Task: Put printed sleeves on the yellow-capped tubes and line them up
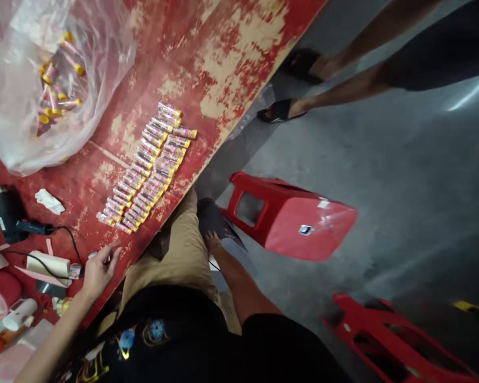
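Observation:
My left hand (101,266) hovers at the red table's edge, its fingers loosely bent and apart, with nothing visible in them. Just beyond its fingertips, two slanting rows of small clear tubes with yellow ends (155,162) lie side by side on the worn red table (143,58). Down beside my right knee, my right hand (212,242) rests with spread fingers on a dark object (217,215); what this is remains unclear. A large clear plastic bag (99,122) holds more yellow-ended tubes (59,96) at the far left.
A black heat gun (8,213) with its cord, crumpled white tissue (50,201), a paper roll (48,265) and a pink basin (2,292) crowd the left. Red plastic stools (303,226) stand on the grey floor. Another person's sandalled feet (281,110) are near the table's far corner.

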`<state>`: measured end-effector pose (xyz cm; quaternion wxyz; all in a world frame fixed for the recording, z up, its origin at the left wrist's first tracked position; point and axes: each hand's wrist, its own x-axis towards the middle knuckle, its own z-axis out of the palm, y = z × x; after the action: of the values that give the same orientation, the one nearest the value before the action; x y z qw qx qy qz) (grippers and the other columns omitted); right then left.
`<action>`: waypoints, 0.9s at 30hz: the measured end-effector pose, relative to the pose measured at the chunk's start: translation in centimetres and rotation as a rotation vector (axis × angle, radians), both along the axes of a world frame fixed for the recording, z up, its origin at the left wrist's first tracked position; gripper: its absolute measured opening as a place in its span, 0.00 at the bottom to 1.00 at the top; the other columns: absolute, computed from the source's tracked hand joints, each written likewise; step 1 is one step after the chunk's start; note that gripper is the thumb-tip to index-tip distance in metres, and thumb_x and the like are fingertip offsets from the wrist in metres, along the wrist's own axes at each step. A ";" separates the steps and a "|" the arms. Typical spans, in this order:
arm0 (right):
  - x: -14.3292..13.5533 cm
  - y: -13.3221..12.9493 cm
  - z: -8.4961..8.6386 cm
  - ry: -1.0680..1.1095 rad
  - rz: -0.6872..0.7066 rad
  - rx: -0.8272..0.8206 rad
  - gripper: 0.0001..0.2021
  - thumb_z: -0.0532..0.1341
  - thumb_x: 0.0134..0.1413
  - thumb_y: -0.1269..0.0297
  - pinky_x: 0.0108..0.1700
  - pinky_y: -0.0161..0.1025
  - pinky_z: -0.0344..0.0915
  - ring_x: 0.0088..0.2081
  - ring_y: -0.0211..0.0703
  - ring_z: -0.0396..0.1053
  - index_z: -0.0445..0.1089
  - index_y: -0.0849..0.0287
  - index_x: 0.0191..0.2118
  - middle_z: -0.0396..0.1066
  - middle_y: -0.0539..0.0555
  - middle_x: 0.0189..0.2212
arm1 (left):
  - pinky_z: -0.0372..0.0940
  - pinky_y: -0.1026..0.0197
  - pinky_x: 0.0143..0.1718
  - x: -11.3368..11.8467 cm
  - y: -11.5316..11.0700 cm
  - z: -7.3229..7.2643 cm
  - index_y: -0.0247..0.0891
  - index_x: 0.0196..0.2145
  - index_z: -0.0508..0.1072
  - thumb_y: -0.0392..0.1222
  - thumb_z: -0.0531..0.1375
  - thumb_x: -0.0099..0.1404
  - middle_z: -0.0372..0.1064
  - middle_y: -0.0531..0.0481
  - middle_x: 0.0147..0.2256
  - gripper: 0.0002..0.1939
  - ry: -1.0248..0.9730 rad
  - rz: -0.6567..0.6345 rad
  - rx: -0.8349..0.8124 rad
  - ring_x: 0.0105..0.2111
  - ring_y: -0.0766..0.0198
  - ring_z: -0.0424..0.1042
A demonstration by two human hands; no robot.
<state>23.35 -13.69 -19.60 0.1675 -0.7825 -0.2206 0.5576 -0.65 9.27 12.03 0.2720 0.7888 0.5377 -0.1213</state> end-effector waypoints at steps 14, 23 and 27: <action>6.4 4.3 -4.2 0.134 0.222 -0.195 0.19 0.54 0.70 0.55 0.54 0.46 0.69 0.48 0.39 0.72 0.69 0.67 0.52 0.69 0.59 0.51 | 0.71 0.60 0.44 9.0 1.4 -4.0 0.37 0.47 0.77 0.48 0.56 0.71 0.79 0.45 0.43 0.16 -0.123 -0.202 -0.226 0.39 0.60 0.79; 11.2 11.2 -1.7 -0.003 0.455 -0.119 0.19 0.60 0.64 0.67 0.62 0.49 0.57 0.55 0.39 0.65 0.64 0.73 0.56 0.62 0.63 0.58 | 0.71 0.62 0.43 9.0 0.9 -4.2 0.36 0.46 0.78 0.46 0.58 0.70 0.79 0.44 0.43 0.14 -0.211 -0.121 -0.115 0.38 0.61 0.79; 7.3 8.7 2.2 -0.152 0.496 -0.066 0.28 0.60 0.56 0.78 0.60 0.47 0.55 0.58 0.50 0.58 0.60 0.68 0.63 0.60 0.67 0.59 | 0.72 0.63 0.41 9.1 0.1 -3.4 0.36 0.46 0.78 0.45 0.58 0.70 0.80 0.44 0.41 0.13 -0.260 -0.104 -0.086 0.37 0.61 0.79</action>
<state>30.69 -4.94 -17.40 -0.0172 -0.7493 -0.3993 0.5281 8.41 9.41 8.59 0.3663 0.8123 0.4506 -0.0549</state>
